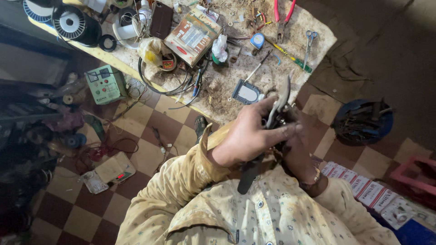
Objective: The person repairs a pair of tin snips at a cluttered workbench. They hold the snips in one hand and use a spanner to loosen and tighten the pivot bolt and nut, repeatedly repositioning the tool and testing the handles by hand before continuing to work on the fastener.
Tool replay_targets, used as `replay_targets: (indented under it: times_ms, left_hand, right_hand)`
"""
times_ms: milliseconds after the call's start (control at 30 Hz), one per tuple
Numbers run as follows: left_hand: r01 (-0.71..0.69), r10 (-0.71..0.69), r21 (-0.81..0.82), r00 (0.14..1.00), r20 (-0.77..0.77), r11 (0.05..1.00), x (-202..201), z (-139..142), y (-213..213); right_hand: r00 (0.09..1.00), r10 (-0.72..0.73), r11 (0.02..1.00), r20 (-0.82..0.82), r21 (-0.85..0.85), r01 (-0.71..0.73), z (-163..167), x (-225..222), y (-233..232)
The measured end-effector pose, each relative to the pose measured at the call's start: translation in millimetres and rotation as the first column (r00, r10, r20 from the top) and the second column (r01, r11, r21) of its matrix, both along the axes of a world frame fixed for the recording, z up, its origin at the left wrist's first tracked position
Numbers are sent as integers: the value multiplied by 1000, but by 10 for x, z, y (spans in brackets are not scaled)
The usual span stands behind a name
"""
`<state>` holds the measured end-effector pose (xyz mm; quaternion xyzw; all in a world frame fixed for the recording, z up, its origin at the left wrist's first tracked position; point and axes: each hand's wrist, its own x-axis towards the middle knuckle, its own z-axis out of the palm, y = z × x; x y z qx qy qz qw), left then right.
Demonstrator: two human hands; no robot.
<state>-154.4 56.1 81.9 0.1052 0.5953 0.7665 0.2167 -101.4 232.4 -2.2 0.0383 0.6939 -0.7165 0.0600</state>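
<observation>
At the bottom of the frame a pale patterned shirt [272, 218] fills the foreground, and just above it, at centre right, both hands meet. The left hand [247, 136] is wrapped tight around a dark-handled metal tool [272, 122] whose blade points up; the right hand [299, 152], wearing a wristwatch [313, 177], grips it from below. Beneath them lies a brown and cream chequered floor [136, 131], littered at the left with wires and a green box [106, 84]. Further up, a dusty worktable [313, 50] carries scissors [309, 43], red-handled pliers [282, 18], a printed carton [193, 36] and wire spools [72, 22]. At right sits a blue bowl of scrap [363, 122].
</observation>
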Motion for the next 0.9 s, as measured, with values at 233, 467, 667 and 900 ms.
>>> replay_targets:
  times_ms: [233, 467, 667, 900]
  left_hand:
    - [-178, 135, -368, 981, -140, 912, -141, 104, 139]
    - [-185, 106, -316, 962, -251, 931, -46, 101, 68]
    - [-147, 157, 66, 966, -204, 987, 159, -35, -217]
    - [-417, 388, 151, 902, 191, 896, 267, -629, -555]
  right_hand:
    - [972, -58, 917, 229, -372, 142, -257, -262, -83]
    - [988, 26, 894, 154, -446, 46, -281, -378, -126]
    - [994, 74, 865, 85, -502, -22, -269, -505, -147]
    - [996, 91, 861, 15, -503, -72, -191, -568, -189]
